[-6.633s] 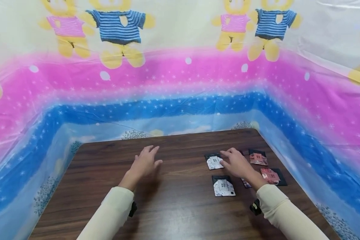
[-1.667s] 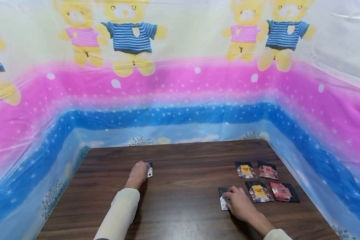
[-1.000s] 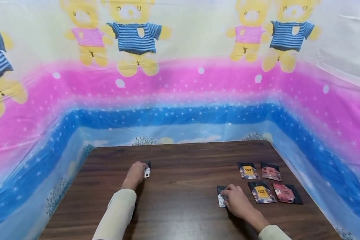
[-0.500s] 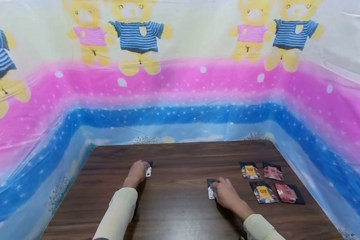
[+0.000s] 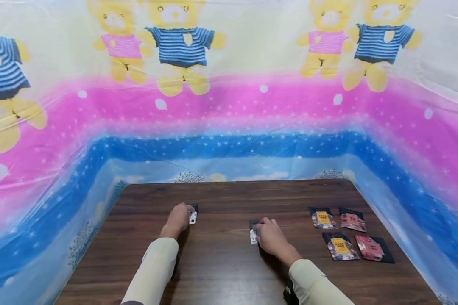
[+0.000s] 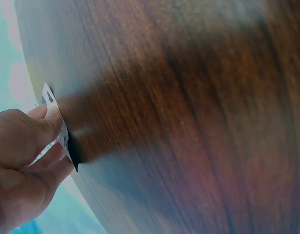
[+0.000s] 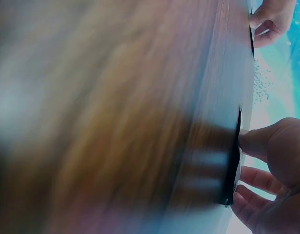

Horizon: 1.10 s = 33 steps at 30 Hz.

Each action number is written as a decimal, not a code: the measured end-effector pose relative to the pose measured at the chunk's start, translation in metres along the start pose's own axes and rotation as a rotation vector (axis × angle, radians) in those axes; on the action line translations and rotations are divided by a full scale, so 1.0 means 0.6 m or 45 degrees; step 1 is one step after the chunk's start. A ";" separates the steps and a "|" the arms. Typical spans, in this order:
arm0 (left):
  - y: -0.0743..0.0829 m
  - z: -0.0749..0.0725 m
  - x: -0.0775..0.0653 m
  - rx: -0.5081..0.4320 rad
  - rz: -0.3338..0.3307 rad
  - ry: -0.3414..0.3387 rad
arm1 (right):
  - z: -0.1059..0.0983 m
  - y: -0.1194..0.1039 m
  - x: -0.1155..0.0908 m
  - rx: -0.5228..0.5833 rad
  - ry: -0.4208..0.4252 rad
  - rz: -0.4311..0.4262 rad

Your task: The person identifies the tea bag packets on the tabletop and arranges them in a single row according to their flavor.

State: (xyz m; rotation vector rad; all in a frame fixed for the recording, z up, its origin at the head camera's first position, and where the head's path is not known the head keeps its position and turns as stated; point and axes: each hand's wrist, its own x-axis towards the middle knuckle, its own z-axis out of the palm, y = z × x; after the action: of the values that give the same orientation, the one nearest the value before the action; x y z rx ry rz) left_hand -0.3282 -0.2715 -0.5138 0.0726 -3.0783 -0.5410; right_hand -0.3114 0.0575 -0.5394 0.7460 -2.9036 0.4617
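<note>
On the left of the table, my left hand [image 5: 178, 218] grips a small flat packet [image 5: 193, 215], black at the top and white with a print below. Up close in the left wrist view, the thumb lies on the packet's face [image 6: 62, 131] and the other fingers reach its far side. Nearer the table's middle, my right hand [image 5: 272, 237] holds a matching black-and-white packet [image 5: 253, 235] by its edges. Its dark edge [image 7: 234, 161] shows between thumb and fingers in the right wrist view, close over the wood. My palms hide part of both packets.
To the right lie two packets with yellow labels, a far one [image 5: 322, 218] and a near one [image 5: 340, 246]. Beside them are two with red labels, a far one [image 5: 353, 219] and a near one [image 5: 374, 249]. A printed cloth [image 5: 229, 148] stands behind the brown table [image 5: 221, 271].
Both white packets have left the right-hand group: one is now at the left in my left hand. My right hand has slid the other leftward toward the table's middle.
</note>
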 end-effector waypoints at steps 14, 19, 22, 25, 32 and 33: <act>-0.011 0.006 0.006 -0.022 0.051 0.014 | 0.040 -0.050 0.066 -0.019 0.017 -0.062; -0.011 0.007 0.007 -0.027 0.037 0.022 | 0.049 -0.081 0.095 -0.077 0.019 -0.098; -0.007 0.006 0.007 -0.013 0.023 0.026 | 0.053 -0.097 0.112 -0.071 0.004 -0.079; -0.006 0.003 0.006 -0.006 0.017 0.022 | 0.062 -0.111 0.129 -0.060 -0.001 -0.063; -0.008 -0.001 0.002 -0.027 0.027 0.014 | 0.074 -0.140 0.154 -0.022 -0.043 -0.003; -0.007 -0.001 0.001 -0.038 0.024 0.009 | 0.075 -0.142 0.156 -0.019 -0.050 0.005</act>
State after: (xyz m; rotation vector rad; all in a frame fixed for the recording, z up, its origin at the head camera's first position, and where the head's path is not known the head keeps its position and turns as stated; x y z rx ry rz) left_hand -0.3288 -0.2756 -0.5147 0.0451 -3.0596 -0.5847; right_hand -0.3527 -0.0703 -0.5428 0.7555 -2.9419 0.4304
